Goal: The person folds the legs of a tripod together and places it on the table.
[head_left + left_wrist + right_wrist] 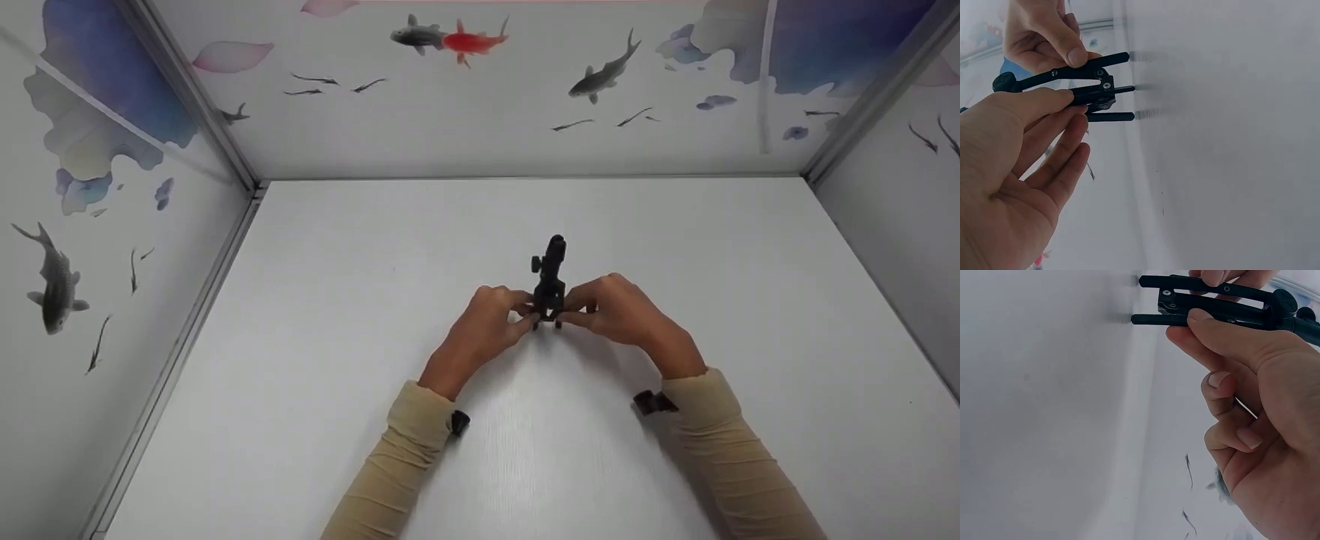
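Note:
A small black tripod (552, 274) stands upright over the white table, a knob (536, 264) sticking out on its left side. Its legs are nearly folded together, and their tips come right at the tabletop in both wrist views. My left hand (491, 321) pinches one leg between thumb and fingers, low on the tripod's left side. From the other side, my right hand (616, 313) pinches another leg between thumb and index finger, its other fingers curled in the right wrist view. A short metal-pinned brace (1107, 86) shows between the legs.
The white tabletop (330, 315) meets a back wall (517, 127) and a left wall (112, 285), both printed with fish. Dark wrist cameras (460, 424) hang under the sleeve cuffs.

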A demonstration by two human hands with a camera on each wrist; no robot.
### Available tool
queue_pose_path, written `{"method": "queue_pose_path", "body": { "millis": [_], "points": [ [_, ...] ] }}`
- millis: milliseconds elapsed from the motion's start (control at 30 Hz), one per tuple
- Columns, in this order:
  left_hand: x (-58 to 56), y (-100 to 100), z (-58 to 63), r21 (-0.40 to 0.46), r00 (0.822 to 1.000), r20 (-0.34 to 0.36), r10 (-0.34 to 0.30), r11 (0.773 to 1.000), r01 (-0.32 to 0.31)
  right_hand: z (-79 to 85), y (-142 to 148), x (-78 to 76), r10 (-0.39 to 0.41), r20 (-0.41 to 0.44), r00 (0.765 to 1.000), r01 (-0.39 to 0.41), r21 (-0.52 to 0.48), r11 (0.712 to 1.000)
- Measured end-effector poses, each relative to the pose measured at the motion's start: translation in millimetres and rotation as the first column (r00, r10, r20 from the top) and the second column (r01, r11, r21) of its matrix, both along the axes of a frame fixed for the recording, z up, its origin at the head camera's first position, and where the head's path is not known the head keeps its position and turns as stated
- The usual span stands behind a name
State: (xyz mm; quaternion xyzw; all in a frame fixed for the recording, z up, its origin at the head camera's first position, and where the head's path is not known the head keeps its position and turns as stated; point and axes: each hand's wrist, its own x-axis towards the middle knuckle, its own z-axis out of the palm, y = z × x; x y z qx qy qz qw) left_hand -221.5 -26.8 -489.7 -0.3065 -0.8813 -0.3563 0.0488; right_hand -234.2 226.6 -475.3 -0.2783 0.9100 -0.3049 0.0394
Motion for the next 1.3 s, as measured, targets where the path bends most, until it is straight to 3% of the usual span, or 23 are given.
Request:
{"method": "queue_pose_path", "body": {
  "millis": [200, 500, 900, 1300],
  "points": [
    [0.8, 1.6, -0.5, -0.02, 1.0, -0.021, 0.021, 1.0, -0.022, -0.3, -1.5, 0.4, 0.015, -0.028, 0.999, -0.015, 0.003, 1.0],
    [3.3, 2.0, 0.1, -0.056, 0.995, -0.087, 0.05, 0.997, -0.055, -1.9, 4.2, -1.1, 0.05, -0.005, 0.999, -0.05, 0.017, 0.999],
    [1.7, -1.7, 0.8, 0.022, 1.0, 0.008, 0.007, 1.0, -0.007, -7.5, -1.4, 0.2, 0.061, -0.113, 0.992, -0.06, 0.014, 0.998],
    [-1.4, -3.6, 0.8, 0.082, 0.992, 0.121, -0.026, 0.996, 0.016, -6.6, -3.0, 1.2, 0.078, -0.163, 0.983, -0.075, 0.021, 0.997]
  ]
}}
